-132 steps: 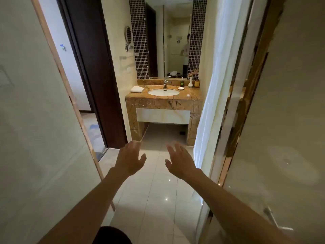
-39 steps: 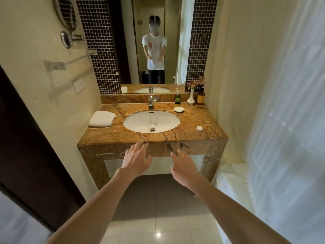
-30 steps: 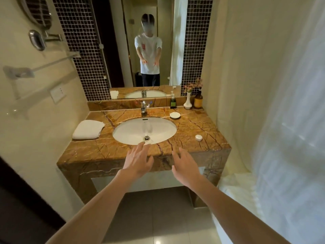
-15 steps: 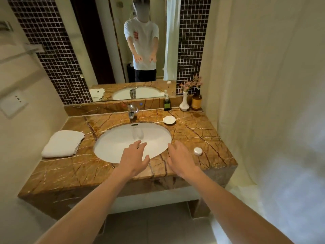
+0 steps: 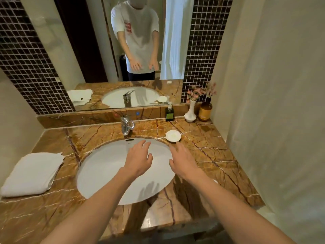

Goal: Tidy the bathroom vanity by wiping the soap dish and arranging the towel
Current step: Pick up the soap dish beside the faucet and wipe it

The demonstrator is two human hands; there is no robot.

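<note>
A white oval basin [image 5: 105,166] sits sunk in my brown marble surface [image 5: 202,143], chrome tap [image 5: 127,125] behind it. At the back right stand a green pump bottle [image 5: 169,114], white vase [image 5: 190,112] of pink flowers and amber jar [image 5: 205,110], under a mirror [image 5: 98,50].

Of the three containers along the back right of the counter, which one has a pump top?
The dark green bottle, leftmost of the three. The white vase holds pink flowers, and the amber bottle shows no pump.

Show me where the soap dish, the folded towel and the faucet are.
soap dish [image 5: 173,135]: head view, centre of its white bowl.
folded towel [image 5: 32,174]: head view, middle of its top face.
faucet [image 5: 127,125]: head view, chrome body below the handle.
</note>
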